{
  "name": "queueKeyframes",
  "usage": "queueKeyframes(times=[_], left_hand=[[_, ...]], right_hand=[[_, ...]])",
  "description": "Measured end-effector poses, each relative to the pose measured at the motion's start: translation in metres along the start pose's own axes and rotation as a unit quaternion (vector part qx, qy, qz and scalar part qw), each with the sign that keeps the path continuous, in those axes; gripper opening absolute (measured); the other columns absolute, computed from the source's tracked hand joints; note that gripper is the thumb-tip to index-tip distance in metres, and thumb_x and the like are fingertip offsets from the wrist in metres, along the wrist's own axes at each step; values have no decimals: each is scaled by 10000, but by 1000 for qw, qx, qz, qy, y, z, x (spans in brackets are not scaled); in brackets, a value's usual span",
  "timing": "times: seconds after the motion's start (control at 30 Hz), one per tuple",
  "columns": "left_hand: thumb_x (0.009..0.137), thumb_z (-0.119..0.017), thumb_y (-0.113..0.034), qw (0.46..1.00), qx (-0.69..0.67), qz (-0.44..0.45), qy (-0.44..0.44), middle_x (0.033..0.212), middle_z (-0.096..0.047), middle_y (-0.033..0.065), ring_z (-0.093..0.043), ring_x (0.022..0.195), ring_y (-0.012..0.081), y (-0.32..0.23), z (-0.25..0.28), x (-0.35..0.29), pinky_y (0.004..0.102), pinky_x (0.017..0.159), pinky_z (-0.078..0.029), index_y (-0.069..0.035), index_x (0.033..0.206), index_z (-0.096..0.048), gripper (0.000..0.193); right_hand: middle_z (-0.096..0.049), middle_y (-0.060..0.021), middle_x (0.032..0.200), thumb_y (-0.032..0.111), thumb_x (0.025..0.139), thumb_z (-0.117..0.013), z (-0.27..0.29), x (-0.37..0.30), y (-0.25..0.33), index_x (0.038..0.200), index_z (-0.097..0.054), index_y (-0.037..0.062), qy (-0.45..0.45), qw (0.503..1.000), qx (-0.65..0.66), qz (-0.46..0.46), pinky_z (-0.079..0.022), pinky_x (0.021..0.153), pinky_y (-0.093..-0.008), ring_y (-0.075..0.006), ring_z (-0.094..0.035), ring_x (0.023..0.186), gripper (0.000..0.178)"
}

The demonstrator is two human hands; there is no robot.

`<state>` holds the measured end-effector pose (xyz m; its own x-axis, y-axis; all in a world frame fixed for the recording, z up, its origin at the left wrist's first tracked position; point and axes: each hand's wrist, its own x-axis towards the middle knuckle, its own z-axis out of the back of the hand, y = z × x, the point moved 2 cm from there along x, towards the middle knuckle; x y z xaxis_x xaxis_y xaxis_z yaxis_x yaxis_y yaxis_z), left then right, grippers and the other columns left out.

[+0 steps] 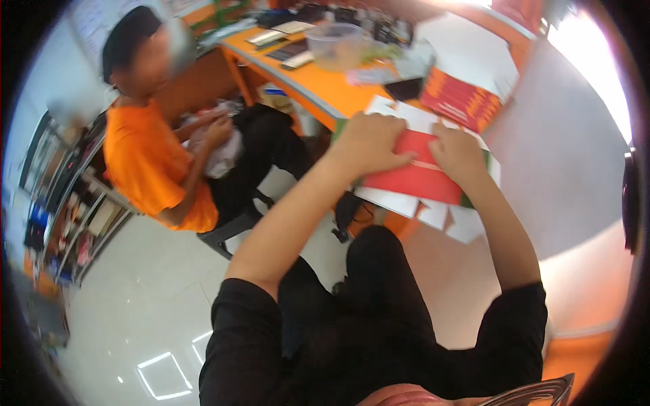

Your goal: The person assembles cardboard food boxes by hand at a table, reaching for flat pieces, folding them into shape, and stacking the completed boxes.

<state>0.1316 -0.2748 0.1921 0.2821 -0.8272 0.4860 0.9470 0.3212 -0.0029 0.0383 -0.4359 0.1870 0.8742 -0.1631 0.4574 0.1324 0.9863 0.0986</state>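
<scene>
In front of me at the table's edge lies a red printed card sheet (pixel 409 172) with white flaps sticking out on several sides and green at its ends. It looks like an unfolded box blank. My left hand (pixel 371 143) is over its far left part, fingers bent round the upper edge and thumb stretched across the red face. On the far right part is my right hand (pixel 460 154), its fingers curled in and pressed on the card near a white strip. The fingertips of both hands are partly hidden.
Beyond the card are a red-and-orange printed piece (pixel 460 98), a dark phone-like object (pixel 405 89) and a clear plastic tub (pixel 335 47) on the orange table (pixel 271 64). To the left sits a person in an orange shirt (pixel 145 159), holding a pale bundle. Shelves (pixel 88 230) stand farther left.
</scene>
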Motion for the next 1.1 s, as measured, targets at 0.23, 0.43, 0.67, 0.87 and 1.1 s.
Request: queueKeyframes(times=[0.23, 0.43, 0.67, 0.87, 1.1], left_hand=[[738, -673, -283, 999, -32, -36, 17, 907, -608, 90, -603, 827, 280, -25, 64, -45, 390, 662, -469, -63, 924, -554, 312], [698, -692, -246, 998, -21, -13, 62, 910, -570, 74, -560, 916, 265, -36, 57, -57, 392, 736, -418, -98, 996, -547, 363], [571, -712, -298, 953, 153, -127, -227, 791, -441, -60, -453, 741, 122, -60, 33, -117, 344, 735, -304, -269, 1105, -601, 546], [691, -721, -367, 941, 187, -118, -255, 819, -469, -81, -493, 825, 95, -82, -12, -160, 369, 814, -274, -323, 1067, -569, 408], [867, -363, -619, 725, -274, 358, -521, 1087, -562, 122, -548, 1014, 232, -15, -9, -171, 390, 952, -325, -48, 1101, -544, 643]], right_hand=[[-600, -118, 919, 175, 721, -633, 116, -41, 42, 950, -580, 57, 92, 988, 117, 32, -452, 778, -370, -270, -579, 893, 263], [-491, -158, 1244, 248, 666, -718, 121, -84, 9, 1298, -405, 40, 273, 943, 180, 64, -362, 976, -373, -284, -483, 1135, 735], [-400, -129, 1343, 594, 755, -565, 100, -158, -58, 1356, -302, 50, -120, 867, 472, -105, -290, 1027, -424, -234, -395, 1248, 853], [-441, -100, 1218, 324, 918, -455, 47, -180, -54, 1359, -300, 81, 129, 866, 446, -184, -413, 786, -283, -153, -503, 866, 527], [-492, -64, 917, 169, 905, -509, 37, -169, -61, 1214, -438, 38, 111, 911, 334, -216, -406, 720, -247, -109, -490, 762, 343]])
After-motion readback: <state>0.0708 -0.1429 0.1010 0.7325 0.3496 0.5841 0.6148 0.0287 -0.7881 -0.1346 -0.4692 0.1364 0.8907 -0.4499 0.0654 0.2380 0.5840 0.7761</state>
